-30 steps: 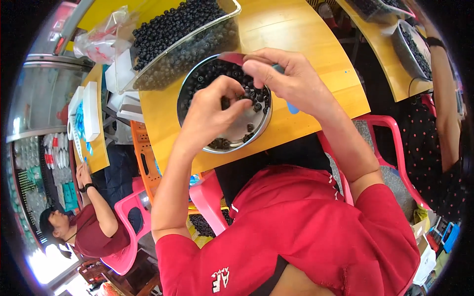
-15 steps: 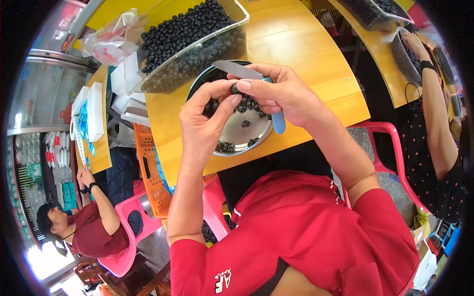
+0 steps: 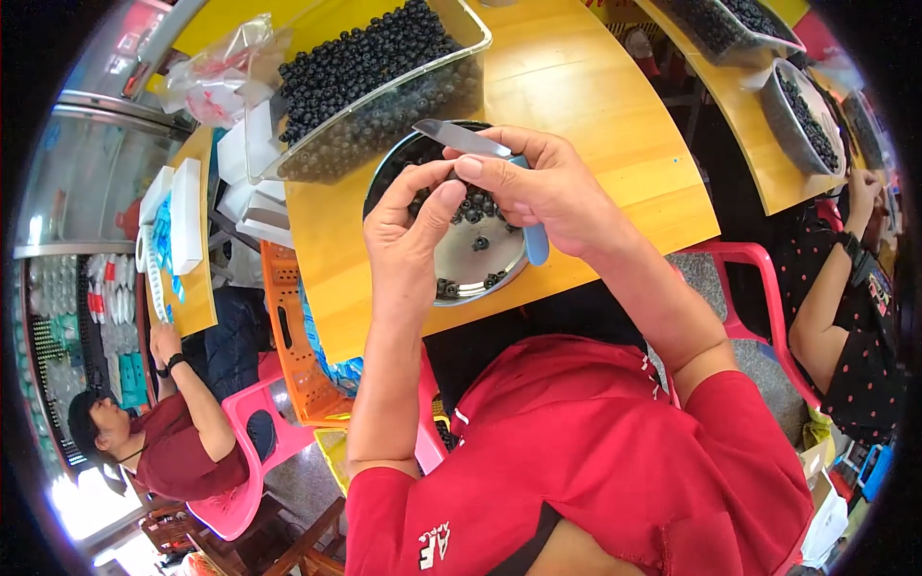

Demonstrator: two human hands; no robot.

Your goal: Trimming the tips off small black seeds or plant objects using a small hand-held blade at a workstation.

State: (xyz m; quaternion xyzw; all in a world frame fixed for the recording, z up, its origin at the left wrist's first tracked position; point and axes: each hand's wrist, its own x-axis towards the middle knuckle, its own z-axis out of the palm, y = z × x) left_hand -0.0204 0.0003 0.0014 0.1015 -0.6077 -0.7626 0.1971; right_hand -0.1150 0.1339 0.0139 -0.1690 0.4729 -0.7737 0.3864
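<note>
Holding a small knife (image 3: 480,154) with a pale blue handle in my right hand (image 3: 538,192), fingers wrapped round it, blade pointing left over the steel bowl (image 3: 475,264) on the yellow counter (image 3: 595,115). My left hand (image 3: 408,216) pinches something tiny at the fingertips, probably one dark berry, hard to tell. Looks like I'm mid-trim on a single berry. Next bit needs a careful nick, thumb clear of the edge. Big clear tub of berries (image 3: 365,67) sits just behind.

My hands (image 3: 480,206) are meeting over the metal bowl (image 3: 471,259) sitting on the table (image 3: 595,106), the berry-filled tray (image 3: 375,86) lying behind it.
</note>
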